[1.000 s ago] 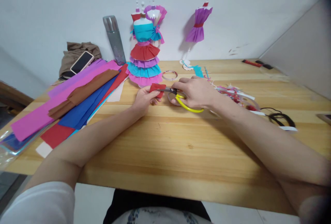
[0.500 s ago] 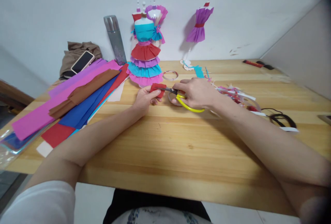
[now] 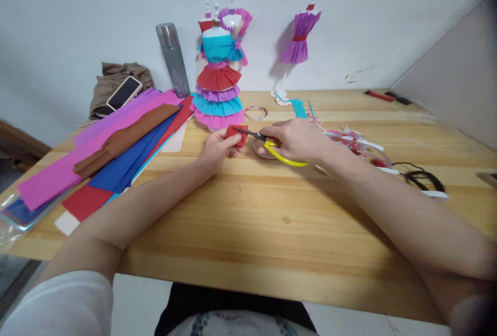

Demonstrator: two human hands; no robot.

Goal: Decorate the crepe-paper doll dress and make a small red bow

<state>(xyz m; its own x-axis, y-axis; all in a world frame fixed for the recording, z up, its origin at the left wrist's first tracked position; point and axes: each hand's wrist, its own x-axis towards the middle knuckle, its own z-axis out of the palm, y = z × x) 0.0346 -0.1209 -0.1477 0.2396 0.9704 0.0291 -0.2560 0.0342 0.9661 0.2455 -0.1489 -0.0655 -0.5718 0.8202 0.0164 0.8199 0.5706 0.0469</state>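
Observation:
My left hand (image 3: 218,146) pinches a small folded piece of red crepe paper (image 3: 241,139) above the middle of the table. In my right hand (image 3: 294,141) are scissors (image 3: 285,161) with yellow handles, my fingers wrapped round the loops. The dark blades point left and lie at the upper part of the red paper. Just beneath the scissors, a roll of tape (image 3: 259,148) rests on the wood, partly hidden. Behind my hands stands a small dress form (image 3: 216,77) clothed in tiered turquoise, red, purple and pink paper.
Strips of coloured crepe paper (image 3: 128,144) cover the table's left side, near a phone (image 3: 124,92) and a grey flask (image 3: 173,59). Another dress form (image 3: 300,38) in purple stands by the wall. Paper scraps (image 3: 351,142) and a black cord (image 3: 425,178) lie at right.
The scissors have shifted slightly against the red paper, their blade tips now further left and higher. Both hands stay in nearly the same place.

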